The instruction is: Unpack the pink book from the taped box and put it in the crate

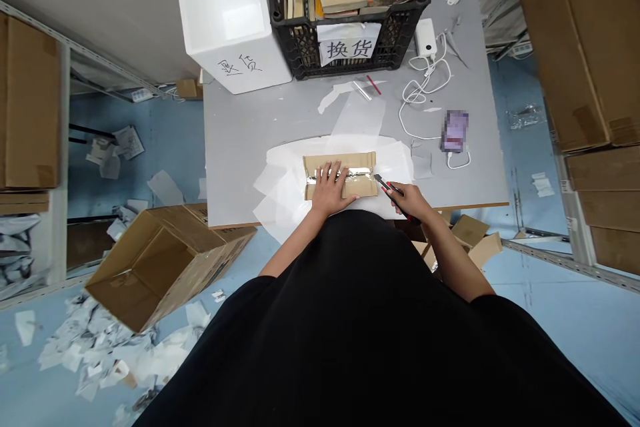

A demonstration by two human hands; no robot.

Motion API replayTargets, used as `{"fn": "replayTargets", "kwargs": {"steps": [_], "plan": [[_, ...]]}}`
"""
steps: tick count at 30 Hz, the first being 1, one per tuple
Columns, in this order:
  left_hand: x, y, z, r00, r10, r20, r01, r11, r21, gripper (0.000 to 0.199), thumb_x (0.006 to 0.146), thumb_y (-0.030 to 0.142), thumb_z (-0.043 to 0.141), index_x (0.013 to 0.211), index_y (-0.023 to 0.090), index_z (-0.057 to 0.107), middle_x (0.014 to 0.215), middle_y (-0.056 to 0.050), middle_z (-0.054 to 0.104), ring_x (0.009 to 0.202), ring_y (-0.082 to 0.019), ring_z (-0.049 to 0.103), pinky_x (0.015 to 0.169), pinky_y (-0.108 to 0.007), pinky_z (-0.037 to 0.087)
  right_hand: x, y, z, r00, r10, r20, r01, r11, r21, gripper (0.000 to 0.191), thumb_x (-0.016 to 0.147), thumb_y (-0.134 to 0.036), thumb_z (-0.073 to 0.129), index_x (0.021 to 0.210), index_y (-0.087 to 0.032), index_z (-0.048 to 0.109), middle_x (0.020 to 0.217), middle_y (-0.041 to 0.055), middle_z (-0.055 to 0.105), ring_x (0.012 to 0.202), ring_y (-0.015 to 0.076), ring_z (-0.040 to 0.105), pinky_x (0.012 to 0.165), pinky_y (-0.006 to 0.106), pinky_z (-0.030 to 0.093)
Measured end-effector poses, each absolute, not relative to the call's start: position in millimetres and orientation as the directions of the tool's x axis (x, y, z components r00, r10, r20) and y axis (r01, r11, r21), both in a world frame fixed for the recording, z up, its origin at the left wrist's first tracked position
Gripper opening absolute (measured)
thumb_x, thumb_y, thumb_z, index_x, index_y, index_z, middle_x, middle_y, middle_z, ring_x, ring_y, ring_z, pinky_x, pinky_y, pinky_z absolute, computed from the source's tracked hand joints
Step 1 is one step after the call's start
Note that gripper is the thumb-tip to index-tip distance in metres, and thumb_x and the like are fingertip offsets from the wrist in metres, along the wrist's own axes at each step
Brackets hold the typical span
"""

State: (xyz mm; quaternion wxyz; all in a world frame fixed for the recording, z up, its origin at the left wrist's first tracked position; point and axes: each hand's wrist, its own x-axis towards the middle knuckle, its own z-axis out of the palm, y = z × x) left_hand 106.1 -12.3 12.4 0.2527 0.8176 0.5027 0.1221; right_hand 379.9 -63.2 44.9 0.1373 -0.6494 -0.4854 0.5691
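A flat brown package (363, 185) with a shiny strip of clear tape along its middle lies on white sheets (285, 163) near the table's front edge. My left hand (330, 190) rests on the package's left half, fingers spread and pressing flat. Closed around a black and red utility knife (399, 198), my right hand (410, 201) is just right of the package. The knife's tip points up and left, at the package's right end; whether it touches cannot be made out.
Behind stand a white bin (230, 13) and a black crate (300, 47) of books. A phone (455, 131), white cable (415, 97) and power bank (425, 38) lie right. An open carton (145, 260) is at the lower left, beside scattered paper (100, 340).
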Motion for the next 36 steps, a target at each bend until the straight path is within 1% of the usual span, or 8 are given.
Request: {"fn": "replayTargets", "kwargs": {"steps": [8, 13, 16, 19, 22, 26, 32, 36], "plan": [[106.5, -11.0, 13.3, 0.459, 0.887, -0.048, 0.766, -0.368, 0.527, 0.091, 0.077, 0.079, 0.056, 0.149, 0.023, 0.044, 0.162, -0.013, 0.029, 0.153, -0.040, 0.015, 0.126, -0.061, 0.000, 385.3, -91.1, 42.7, -0.145, 0.783, -0.605, 0.483, -0.477, -0.734, 0.057, 0.091, -0.061, 0.047, 0.119, -0.014, 0.061, 0.068, 0.0008, 0.060, 0.047, 0.0068, 0.053, 0.050, 0.017, 0.044], [107.1, -13.4, 14.0, 0.477, 0.878, -0.043, 0.809, -0.419, 0.413, 0.083, 0.082, 0.075, 0.054, 0.146, 0.024, 0.043, 0.159, -0.011, 0.034, 0.152, -0.037, 0.018, 0.127, -0.059, 0.011, 392.5, -114.5, 10.7, 0.025, 0.784, -0.620, 0.344, -0.589, -0.731, 0.066, 0.087, -0.070, 0.047, 0.120, -0.014, 0.057, 0.080, 0.0047, 0.063, 0.059, 0.0096, 0.058, 0.060, 0.021, 0.050], [105.2, -16.3, 15.4, 0.461, 0.887, -0.007, 0.820, -0.422, 0.387, 0.079, 0.081, 0.073, 0.058, 0.138, 0.020, 0.049, 0.148, -0.015, 0.045, 0.145, -0.036, 0.030, 0.126, -0.055, 0.020, 396.5, -118.7, -22.8, 0.209, 0.790, -0.577, 0.469, -0.598, -0.649, 0.053, 0.089, -0.061, 0.046, 0.109, -0.014, 0.059, 0.094, 0.0091, 0.064, 0.081, 0.0145, 0.062, 0.078, 0.029, 0.054], [98.1, -17.6, 20.3, 0.422, 0.906, -0.012, 0.844, -0.388, 0.371, 0.073, 0.081, 0.071, 0.061, 0.132, 0.018, 0.053, 0.133, -0.017, 0.052, 0.131, -0.035, 0.044, 0.119, -0.051, 0.032, 396.4, -108.8, -54.0, 0.308, 0.824, -0.476, 0.678, -0.541, -0.498, 0.040, 0.090, -0.045, 0.046, 0.106, -0.013, 0.064, 0.104, 0.0134, 0.061, 0.101, 0.0197, 0.058, 0.097, 0.035, 0.049], [87.2, -15.6, 28.7, 0.396, 0.916, -0.060, 0.870, -0.354, 0.343, 0.066, 0.082, 0.068, 0.061, 0.128, 0.020, 0.056, 0.125, -0.015, 0.055, 0.120, -0.033, 0.048, 0.111, -0.049, 0.038, 392.1, -92.7, -76.2, 0.338, 0.808, -0.483, 0.720, -0.553, -0.420, 0.040, 0.091, -0.038, 0.046, 0.116, -0.012, 0.064, 0.110, 0.0149, 0.059, 0.104, 0.0207, 0.055, 0.100, 0.035, 0.046], [76.7, -10.6, 40.1, 0.411, 0.902, -0.132, 0.883, -0.358, 0.302, 0.062, 0.081, 0.066, 0.063, 0.123, 0.020, 0.057, 0.120, -0.014, 0.056, 0.113, -0.033, 0.049, 0.107, -0.047, 0.039, 384.5, -78.4, -90.8, 0.324, 0.813, -0.484, 0.719, -0.544, -0.432, 0.044, 0.086, -0.034, 0.050, 0.121, -0.010, 0.062, 0.113, 0.0154, 0.058, 0.104, 0.0208, 0.053, 0.099, 0.035, 0.045], [75.9, -8.0, 46.9, 0.458, 0.869, -0.186, 0.873, -0.400, 0.278, 0.064, 0.081, 0.064, 0.065, 0.125, 0.017, 0.055, 0.120, -0.015, 0.055, 0.115, -0.034, 0.047, 0.110, -0.047, 0.035, 361.7, -64.0, -57.7, 0.283, 0.954, -0.102, 0.729, -0.283, -0.623, 0.045, 0.096, -0.039, 0.033, 0.118, -0.010, 0.059, 0.121, 0.0161, 0.054, 0.112, 0.0202, 0.051, 0.105, 0.038, 0.044], [78.2, -4.8, 47.5, 0.468, 0.855, -0.224, 0.871, -0.404, 0.279, 0.064, 0.080, 0.063, 0.067, 0.121, 0.015, 0.056, 0.119, -0.016, 0.053, 0.115, -0.034, 0.047, 0.108, -0.047, 0.036, 337.2, -53.0, -10.3, -0.079, 0.996, 0.042, 0.830, 0.089, -0.551, 0.050, 0.097, -0.050, 0.039, 0.132, -0.017, 0.055, 0.137, 0.0118, 0.047, 0.131, 0.0215, 0.042, 0.114, 0.039, 0.038]]}}
